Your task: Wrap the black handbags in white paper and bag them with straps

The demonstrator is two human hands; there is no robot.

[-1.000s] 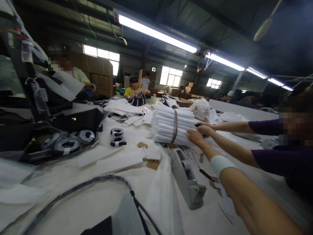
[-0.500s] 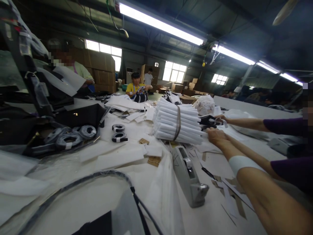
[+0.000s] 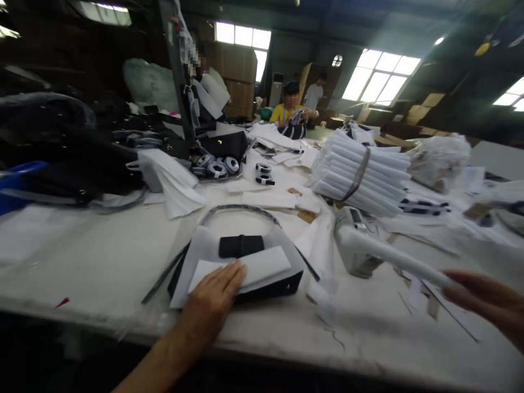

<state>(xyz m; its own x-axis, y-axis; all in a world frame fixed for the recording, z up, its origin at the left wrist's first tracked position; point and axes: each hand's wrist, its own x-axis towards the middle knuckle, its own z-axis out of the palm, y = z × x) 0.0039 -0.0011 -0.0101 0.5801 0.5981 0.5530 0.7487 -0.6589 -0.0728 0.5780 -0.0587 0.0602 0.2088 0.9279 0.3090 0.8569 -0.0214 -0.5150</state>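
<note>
A black handbag [image 3: 268, 290] lies on the table in front of me, with its long dark strap [image 3: 241, 207] arched behind it. White foam sheets partly cover the bag, and a black rolled piece [image 3: 241, 246] rests on it. My left hand [image 3: 216, 286] lies flat, fingers stretched, on a folded white foam sheet [image 3: 266, 266] over the bag. At the right, my right hand [image 3: 477, 292] grips the near end of a long white foam roll [image 3: 388, 252], blurred by motion. The roll's far end passes in front of a grey tape dispenser [image 3: 347, 256].
A strapped bundle of white foam rolls [image 3: 360, 169] stands behind the dispenser. Coiled straps [image 3: 216, 166] and black bags [image 3: 73, 158] crowd the left. Paper strips lie at the right. Two people sit or stand across the table, with another farther back.
My view has swung left and down. My right hand has drawn back from the bundle with a foam roll. My left hand now shows on the bag. The purple-sleeved arms are out of view.
</note>
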